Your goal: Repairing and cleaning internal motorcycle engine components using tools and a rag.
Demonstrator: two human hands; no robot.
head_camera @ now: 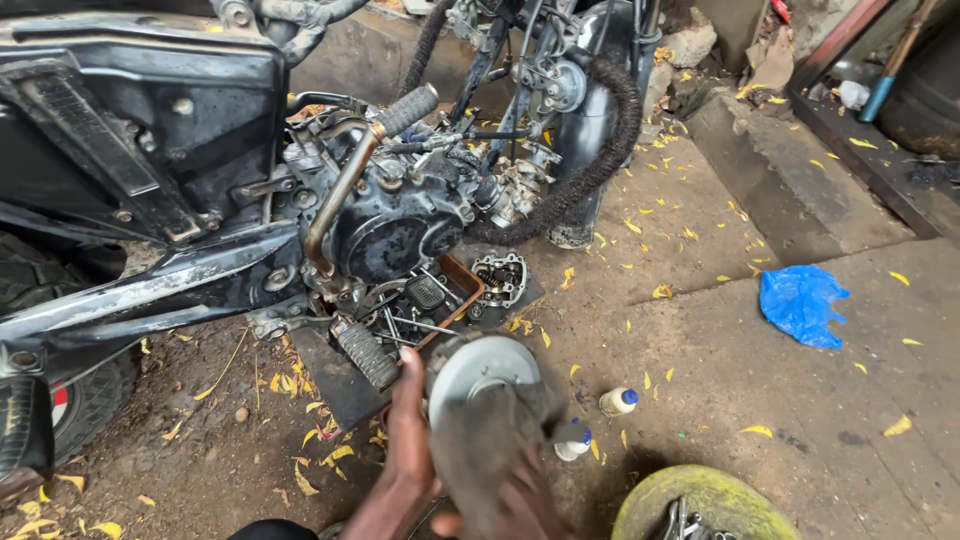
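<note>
A round grey metal disc (pixel 480 372), some engine cover or plate, sits low in the middle of the view, just above the ground and in front of the motorcycle engine (pixel 395 225). The left hand (pixel 408 420) grips its left edge, fingers curled up along the rim. A dark grey rag (pixel 490 450) drapes over the lower half of the disc, and the right hand (pixel 515 505) presses on the rag from below; most of that hand is hidden by the cloth, so whether it is closed around the rag or flat against it cannot be told.

Just beyond the disc, under the engine, lies a shallow rusty-brown tray (pixel 462 285). In it are loose bolts, thin metal rods and a small dark square part, all tangled together. Beside the tray on the right rests a pale metal casting with holes (pixel 498 277), probably a cylinder head.

To the right of the disc, two small white bottles lie on the concrete floor (pixel 720 380): one with a blue cap (pixel 573 443) touching the rag's edge, the other (pixel 618 401) a little further off. A ribbed footpeg (pixel 365 353) juts from the frame just left of the disc. In the bottom right corner stands a yellow-green round basin (pixel 700 500) with metal tools inside. Well apart on the right lies a crumpled blue plastic bag (pixel 800 303), among scattered yellow leaves.
</note>
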